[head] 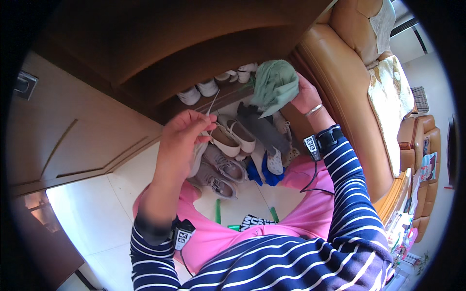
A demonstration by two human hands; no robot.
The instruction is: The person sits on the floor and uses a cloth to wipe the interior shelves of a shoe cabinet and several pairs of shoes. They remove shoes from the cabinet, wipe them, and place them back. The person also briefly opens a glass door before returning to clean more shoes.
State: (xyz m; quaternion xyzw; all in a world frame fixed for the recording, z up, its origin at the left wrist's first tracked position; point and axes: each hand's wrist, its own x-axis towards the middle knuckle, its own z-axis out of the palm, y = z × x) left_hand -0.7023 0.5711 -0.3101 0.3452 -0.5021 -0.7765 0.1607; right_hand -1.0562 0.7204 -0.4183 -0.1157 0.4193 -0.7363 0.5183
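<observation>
My right hand holds a bunched green cloth at the right end of the cabinet's low shelf. Between the thumb and fingers of my left hand is the end of a thin white strip, perhaps a lace or strap; its other end rises towards the shelf. Several white shoes stand on that shelf. On the floor below lie cream flat shoes, grey lace-up shoes and a dark grey item, which may be a boot shaft. A blue item lies beside a white spotted one.
An open wooden cabinet door is on the left. A tan leather sofa stands close on the right, with a patterned cover on it. Green strips and a black-and-white lettered item are near my legs.
</observation>
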